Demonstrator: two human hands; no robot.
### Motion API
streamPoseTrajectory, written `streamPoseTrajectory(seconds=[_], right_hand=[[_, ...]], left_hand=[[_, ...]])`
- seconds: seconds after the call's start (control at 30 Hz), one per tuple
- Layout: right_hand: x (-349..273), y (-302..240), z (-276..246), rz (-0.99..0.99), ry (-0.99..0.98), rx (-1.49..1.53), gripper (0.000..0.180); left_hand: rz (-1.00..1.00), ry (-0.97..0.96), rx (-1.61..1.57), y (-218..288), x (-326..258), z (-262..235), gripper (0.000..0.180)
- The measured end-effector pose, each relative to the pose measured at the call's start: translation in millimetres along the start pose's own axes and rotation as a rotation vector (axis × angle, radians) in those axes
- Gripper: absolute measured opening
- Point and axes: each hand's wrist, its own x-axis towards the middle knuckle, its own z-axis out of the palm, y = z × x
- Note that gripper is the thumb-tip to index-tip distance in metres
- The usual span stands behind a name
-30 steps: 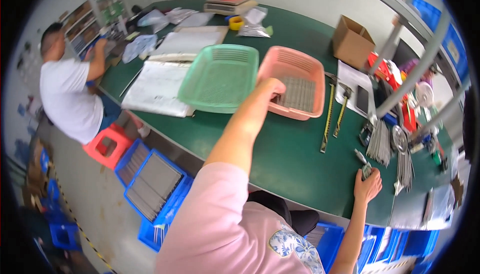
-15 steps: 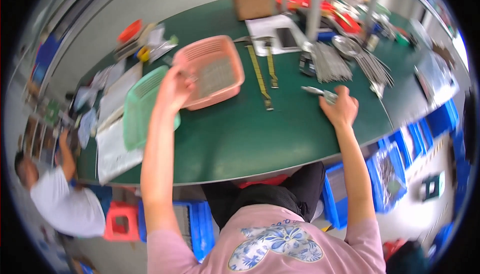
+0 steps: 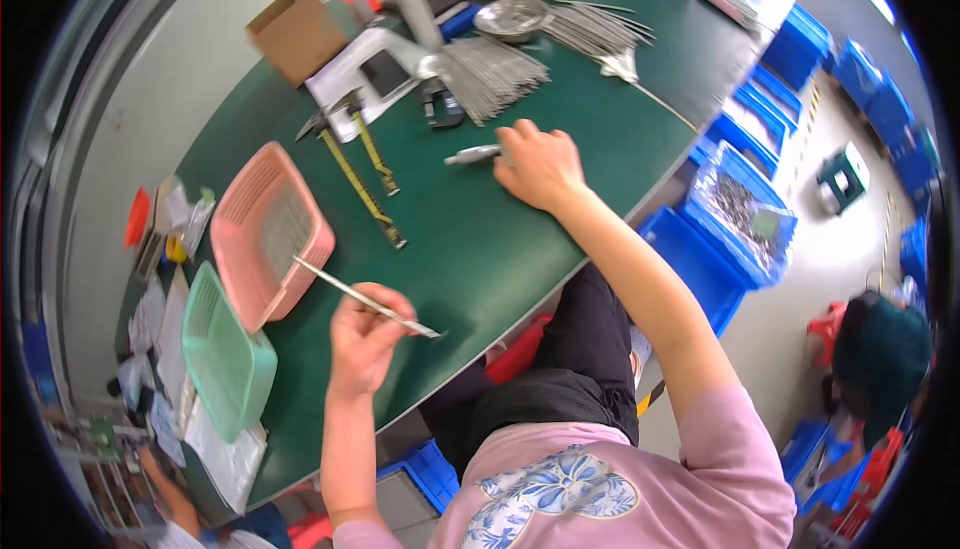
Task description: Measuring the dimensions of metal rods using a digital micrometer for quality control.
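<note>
My left hand (image 3: pixel 368 337) pinches a thin, pale metal rod (image 3: pixel 335 282) above the table's near edge. The rod slants, one end toward the pink basket (image 3: pixel 322 239) and the other past my fingers. Several thin pieces (image 3: pixel 285 227) lie in that basket. My right hand (image 3: pixel 540 167) is palm down on the table, closed over a silver-grey tool (image 3: pixel 472 155). Only the tool's tapered end sticks out to the left; my fingers hide the rest. Beyond it lies a bundle of grey metal rods (image 3: pixel 490 74).
Two calipers (image 3: pixel 362 187) with yellow markings lie mid-table, near a phone (image 3: pixel 384 73) on paper. A green basket (image 3: pixel 215 349) touches the pink one. A round metal bowl (image 3: pixel 512 19) and more rods (image 3: pixel 595 29) sit farther back. Blue bins (image 3: pixel 690 264) stand below the right edge.
My left hand has come away from the pink basket and now holds the rod out in view. The view has turned to the right. My right hand stays on the grey tool.
</note>
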Motion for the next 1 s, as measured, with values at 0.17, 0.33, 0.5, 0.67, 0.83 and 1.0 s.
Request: streamPoseTrajectory(seconds=[0.17,0.33,0.5,0.67,0.83,1.0], right_hand=[[-9,2,-23,-0.004,0.198,0.203,0.028],[-28,-15,-33,0.298,0.304,0.951,0.033],[-42,-65,-59,0.693,0.076,1.862,0.041],[-57,-95,-58,0.954,-0.357,2.328,0.056],[-63,-111,-52,1.017,-0.465,2.309,0.065],[-66,-111,-51,1.100,-0.448,2.265,0.063]], left_hand=[[-0.048,-0.132,0.157,-14,-4,5,0.016],[-0.211,-0.169,0.115,-13,-3,-7,0.011],[-0.189,-0.036,-0.076,-21,4,-26,0.013],[-0.205,0.049,-0.177,-22,2,-26,0.015],[-0.202,0.021,-0.220,-24,-3,-23,0.015],[-0.177,0.019,-0.213,-27,-9,-19,0.015]])
